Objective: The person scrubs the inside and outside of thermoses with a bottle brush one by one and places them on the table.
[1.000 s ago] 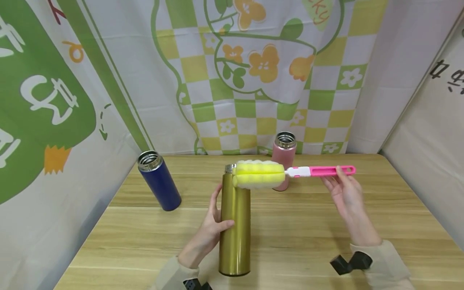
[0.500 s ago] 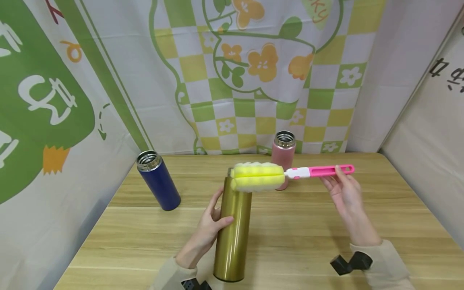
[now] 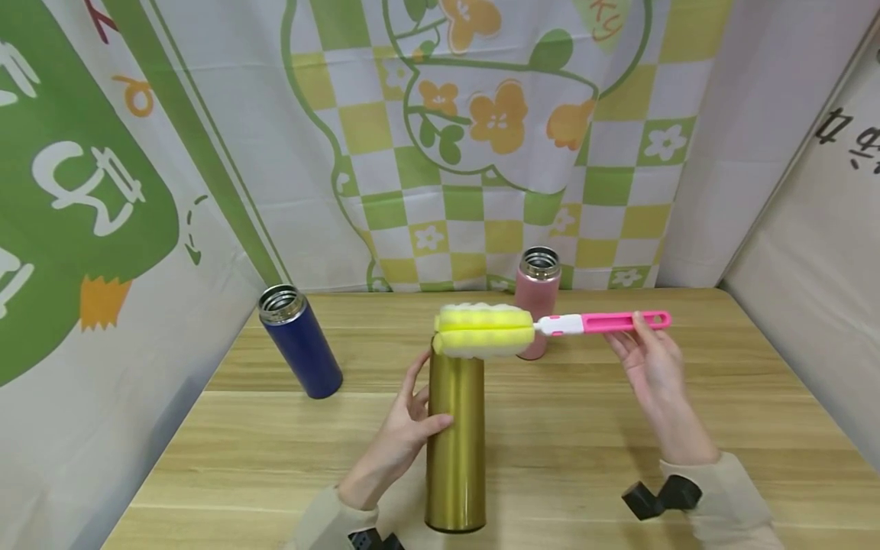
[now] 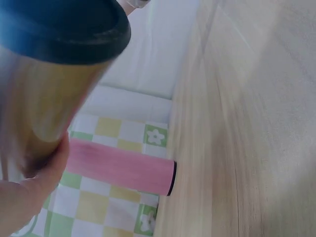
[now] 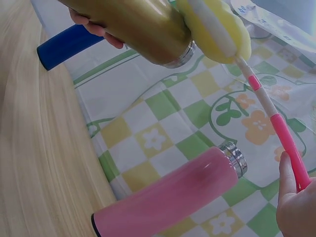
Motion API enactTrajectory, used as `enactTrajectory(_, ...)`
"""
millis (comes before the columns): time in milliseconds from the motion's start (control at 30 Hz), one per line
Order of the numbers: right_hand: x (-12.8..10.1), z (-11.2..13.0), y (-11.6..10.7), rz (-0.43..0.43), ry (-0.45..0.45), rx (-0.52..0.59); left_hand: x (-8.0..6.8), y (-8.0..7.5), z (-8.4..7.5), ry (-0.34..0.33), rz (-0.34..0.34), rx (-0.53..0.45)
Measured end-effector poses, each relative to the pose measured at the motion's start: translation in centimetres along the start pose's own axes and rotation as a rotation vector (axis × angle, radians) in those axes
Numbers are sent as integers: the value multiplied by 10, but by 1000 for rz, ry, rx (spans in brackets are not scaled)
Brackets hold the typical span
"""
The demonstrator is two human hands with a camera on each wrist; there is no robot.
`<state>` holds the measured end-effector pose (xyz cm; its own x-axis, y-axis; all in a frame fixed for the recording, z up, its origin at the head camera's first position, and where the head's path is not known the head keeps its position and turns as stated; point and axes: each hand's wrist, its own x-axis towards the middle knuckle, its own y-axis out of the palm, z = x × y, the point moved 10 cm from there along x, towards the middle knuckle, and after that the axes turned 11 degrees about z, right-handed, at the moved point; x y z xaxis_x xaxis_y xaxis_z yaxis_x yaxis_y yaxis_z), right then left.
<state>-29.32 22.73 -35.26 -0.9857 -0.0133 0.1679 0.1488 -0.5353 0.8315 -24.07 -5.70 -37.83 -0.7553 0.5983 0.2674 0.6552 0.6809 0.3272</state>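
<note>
My left hand [image 3: 406, 428] grips a gold thermos flask [image 3: 456, 451] around its side, thumb across the front. The flask's dark base [image 4: 69, 34] shows in the left wrist view, raised over the table. My right hand [image 3: 656, 370] pinches the pink handle [image 3: 615, 322] of a bottle brush, which lies level. The brush's yellow and white sponge head [image 3: 484, 331] overlaps the top of the flask in the head view and hides its mouth. In the right wrist view the flask's steel neck [image 5: 181, 57] shows outside the sponge, close beside it.
A dark blue thermos flask [image 3: 302, 344] stands uncapped at the left of the wooden table [image 3: 571, 458]. Behind the brush, a pink thermos flask [image 3: 538, 294] stands uncapped near the back edge. A patterned cloth [image 3: 467, 191] hangs behind the table.
The gold flask tilted with its base to the left, then swung back upright and a little right in my left hand. The brush has shifted slightly left.
</note>
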Motion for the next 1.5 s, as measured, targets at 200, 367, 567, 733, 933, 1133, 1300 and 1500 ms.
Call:
enactTrajectory(200,1,1,-4,8,-11,60,0,-1,0,-13,-16,14)
enactTrajectory(367,1,2,-5,39,-4,86,0,1,-7,34,5,-28)
enactTrajectory(567,-1,-3,-3,117,49,16,0,1,-21,127,24,-86)
enactTrajectory(733,-6,-9,-3,179,90,-47,1,-3,-29,166,6,-102)
enactTrajectory(933,-12,-17,-2,258,160,-136,1,-9,-34,180,-30,-108)
enactTrajectory(1133,-18,-21,-1,328,222,-270,0,-12,-36,183,-57,-113)
enactTrajectory(1300,-20,-23,1,362,246,-306,0,-13,-37,187,-74,-115)
enactTrajectory(1500,-17,-21,1,336,230,-322,2,-13,-33,166,-64,-121)
